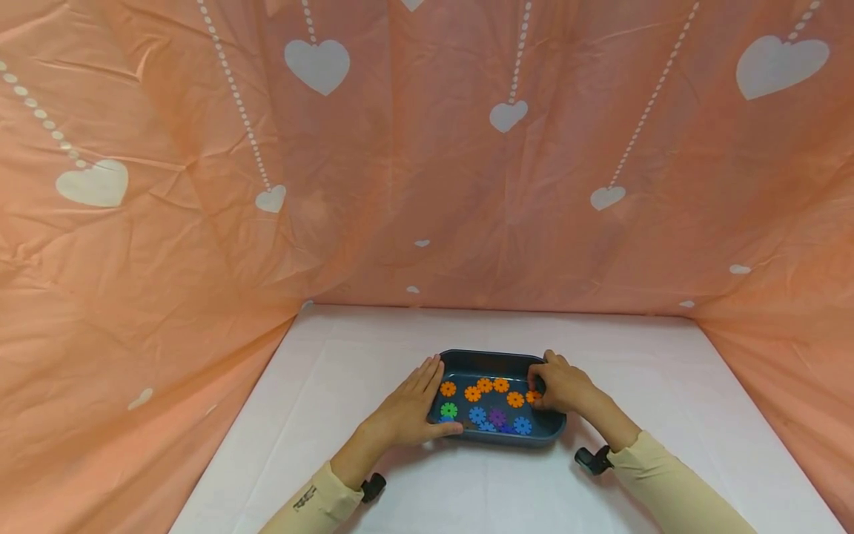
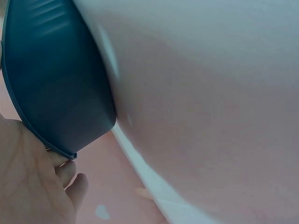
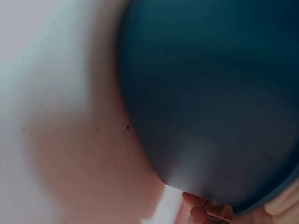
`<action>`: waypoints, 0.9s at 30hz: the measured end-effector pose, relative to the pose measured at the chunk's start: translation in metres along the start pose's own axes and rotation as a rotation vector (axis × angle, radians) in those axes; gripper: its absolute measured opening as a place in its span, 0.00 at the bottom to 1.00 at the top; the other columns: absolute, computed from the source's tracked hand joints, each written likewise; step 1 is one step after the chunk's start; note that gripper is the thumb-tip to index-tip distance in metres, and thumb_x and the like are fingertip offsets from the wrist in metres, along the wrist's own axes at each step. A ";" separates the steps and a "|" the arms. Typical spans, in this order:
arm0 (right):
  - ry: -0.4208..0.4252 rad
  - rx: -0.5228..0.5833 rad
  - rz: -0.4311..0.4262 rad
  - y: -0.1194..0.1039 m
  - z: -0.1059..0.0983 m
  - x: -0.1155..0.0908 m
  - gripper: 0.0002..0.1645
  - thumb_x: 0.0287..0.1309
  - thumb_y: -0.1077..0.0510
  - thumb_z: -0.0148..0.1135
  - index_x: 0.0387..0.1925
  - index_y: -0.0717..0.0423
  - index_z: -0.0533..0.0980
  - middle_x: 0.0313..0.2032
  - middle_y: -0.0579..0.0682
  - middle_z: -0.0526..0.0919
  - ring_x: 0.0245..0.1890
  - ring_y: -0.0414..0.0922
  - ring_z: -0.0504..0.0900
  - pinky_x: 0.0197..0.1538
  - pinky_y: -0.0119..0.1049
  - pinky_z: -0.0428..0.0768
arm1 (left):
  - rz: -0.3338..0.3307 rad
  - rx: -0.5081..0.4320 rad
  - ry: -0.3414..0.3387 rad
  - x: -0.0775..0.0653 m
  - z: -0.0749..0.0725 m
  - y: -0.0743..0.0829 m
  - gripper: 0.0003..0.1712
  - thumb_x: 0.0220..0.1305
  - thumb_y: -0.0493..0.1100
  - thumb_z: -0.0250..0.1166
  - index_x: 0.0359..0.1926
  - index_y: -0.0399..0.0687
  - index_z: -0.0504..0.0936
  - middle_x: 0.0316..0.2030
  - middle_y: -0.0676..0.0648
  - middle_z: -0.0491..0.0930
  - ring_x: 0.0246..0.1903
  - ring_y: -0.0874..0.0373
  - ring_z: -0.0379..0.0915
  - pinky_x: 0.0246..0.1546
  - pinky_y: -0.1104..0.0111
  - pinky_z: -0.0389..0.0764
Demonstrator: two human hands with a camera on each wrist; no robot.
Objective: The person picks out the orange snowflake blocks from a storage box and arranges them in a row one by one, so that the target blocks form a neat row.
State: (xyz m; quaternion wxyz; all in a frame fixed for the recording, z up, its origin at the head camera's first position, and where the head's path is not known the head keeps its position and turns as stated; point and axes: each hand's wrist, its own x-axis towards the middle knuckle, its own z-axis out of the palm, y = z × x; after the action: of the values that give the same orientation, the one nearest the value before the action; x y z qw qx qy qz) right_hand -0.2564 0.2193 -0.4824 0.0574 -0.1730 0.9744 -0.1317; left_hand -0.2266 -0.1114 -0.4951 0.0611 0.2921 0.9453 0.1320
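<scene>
A dark-blue rounded rectangular tray contains notched, multicoloured, plastic-looking discs on the white worktop. The left grip spreads along the tray's left end, probably steadying it; the right grip reaches inside its right end, whether pinching an orange disc, unclear.

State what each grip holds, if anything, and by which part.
Left grip: the tray, by its left end; whether the right grip pinches the nearest orange piece cannot be told.
</scene>
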 end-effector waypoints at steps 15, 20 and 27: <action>0.022 0.044 -0.031 0.004 0.002 0.000 0.18 0.49 0.52 0.85 0.31 0.45 0.79 0.51 0.56 0.75 0.47 0.54 0.74 0.41 0.49 0.82 | 0.000 0.005 0.003 -0.002 0.000 0.002 0.68 0.68 0.80 0.59 0.87 0.39 0.42 0.87 0.41 0.36 0.86 0.47 0.33 0.85 0.54 0.46; 0.091 0.054 -0.082 0.010 0.005 0.000 0.18 0.47 0.51 0.84 0.32 0.45 0.80 0.50 0.54 0.76 0.46 0.52 0.75 0.39 0.47 0.81 | -0.002 0.009 0.005 -0.002 0.000 0.002 0.68 0.69 0.80 0.59 0.87 0.39 0.42 0.87 0.41 0.36 0.86 0.47 0.33 0.85 0.54 0.46; 0.226 0.069 -0.165 0.012 0.003 -0.005 0.19 0.44 0.52 0.86 0.32 0.44 0.80 0.49 0.52 0.78 0.48 0.54 0.77 0.44 0.51 0.81 | -0.003 0.003 0.007 -0.002 -0.001 0.003 0.68 0.69 0.79 0.60 0.87 0.39 0.43 0.87 0.40 0.37 0.86 0.46 0.33 0.85 0.53 0.46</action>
State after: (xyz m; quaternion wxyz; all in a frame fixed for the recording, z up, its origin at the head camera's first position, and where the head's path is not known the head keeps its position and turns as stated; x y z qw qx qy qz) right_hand -0.2554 0.2313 -0.4882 -0.0576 -0.2343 0.9521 -0.1879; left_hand -0.2232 -0.1107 -0.4934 0.0577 0.2902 0.9462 0.1312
